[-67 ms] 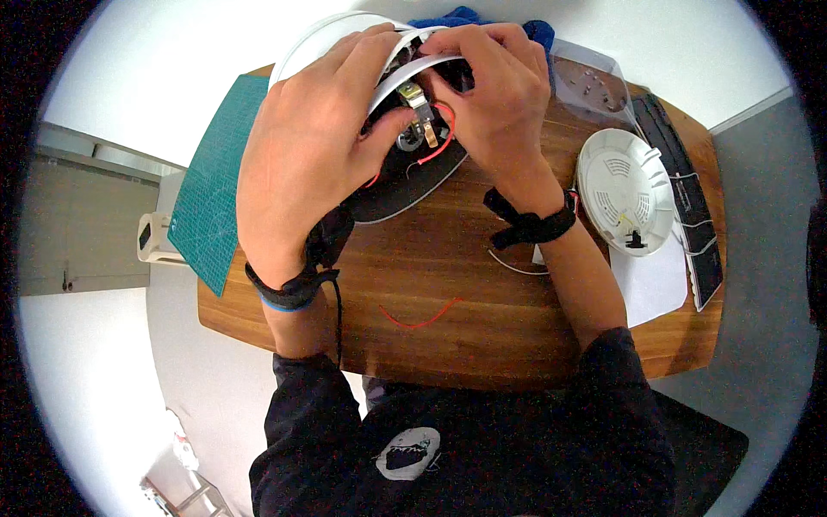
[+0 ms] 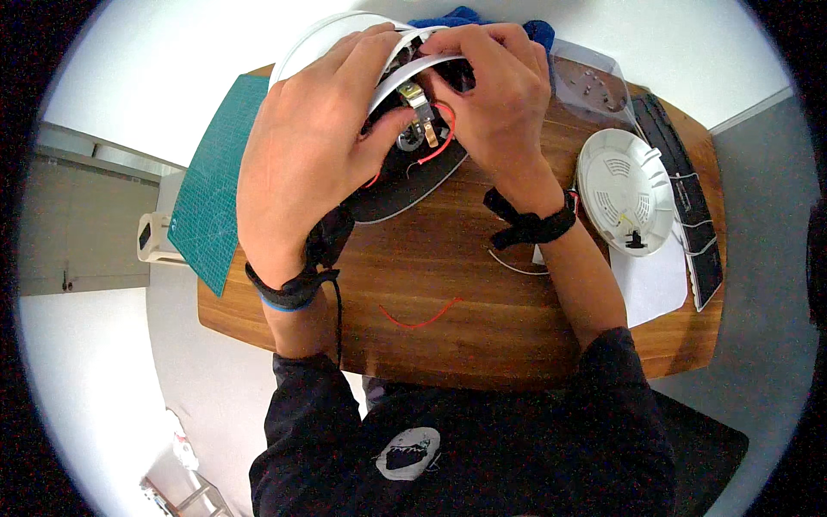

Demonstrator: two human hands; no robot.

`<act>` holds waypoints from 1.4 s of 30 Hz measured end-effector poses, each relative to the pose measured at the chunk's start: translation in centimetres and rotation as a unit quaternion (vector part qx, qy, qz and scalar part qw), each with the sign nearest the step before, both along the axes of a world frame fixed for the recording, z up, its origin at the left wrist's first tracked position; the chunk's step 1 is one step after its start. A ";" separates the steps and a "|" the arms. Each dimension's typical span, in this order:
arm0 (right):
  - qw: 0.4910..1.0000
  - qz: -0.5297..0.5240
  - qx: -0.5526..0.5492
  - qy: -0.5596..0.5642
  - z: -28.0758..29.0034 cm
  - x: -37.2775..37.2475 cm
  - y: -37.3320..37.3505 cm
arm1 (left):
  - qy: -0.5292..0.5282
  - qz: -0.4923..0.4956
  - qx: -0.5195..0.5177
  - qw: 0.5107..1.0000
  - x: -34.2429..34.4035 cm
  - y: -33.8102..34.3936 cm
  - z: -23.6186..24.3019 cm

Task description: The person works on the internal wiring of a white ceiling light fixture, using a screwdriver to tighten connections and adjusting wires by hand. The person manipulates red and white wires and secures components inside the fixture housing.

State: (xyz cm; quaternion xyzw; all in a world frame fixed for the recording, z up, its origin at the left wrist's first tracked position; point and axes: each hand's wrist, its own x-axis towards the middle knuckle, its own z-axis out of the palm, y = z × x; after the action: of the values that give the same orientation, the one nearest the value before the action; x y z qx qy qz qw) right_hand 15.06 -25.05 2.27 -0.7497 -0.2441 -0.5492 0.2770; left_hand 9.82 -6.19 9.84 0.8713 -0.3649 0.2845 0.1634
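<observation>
White-rimmed housing at far side of wooden table, dark inside, exposing metal strip (coppery at the tip) and curved red wire; left hand and right hand both grip it, fingers curled.

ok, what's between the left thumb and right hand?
Head view: left to right, a metal strip with a coppery lower end, then a curved red wire beside the right hand.
</observation>
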 end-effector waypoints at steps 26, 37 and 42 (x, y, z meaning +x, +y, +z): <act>0.999 0.033 -0.014 -0.007 0.4 -0.2 -0.2 | 0.009 0.014 -0.006 1.000 0.0 -0.1 0.0; 0.999 0.026 -0.023 -0.030 0.0 0.2 -0.2 | 0.036 0.034 0.005 0.999 -0.3 0.0 0.3; 0.999 0.023 -0.028 -0.033 0.2 0.0 0.0 | 0.059 0.034 0.005 0.998 -0.5 -0.1 0.5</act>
State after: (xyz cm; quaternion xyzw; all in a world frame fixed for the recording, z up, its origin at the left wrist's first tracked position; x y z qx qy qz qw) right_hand 15.03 -25.00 2.47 -0.7328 -0.2854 -0.5600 0.2605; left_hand 9.33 -6.30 10.30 0.8994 -0.3258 0.2362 0.1709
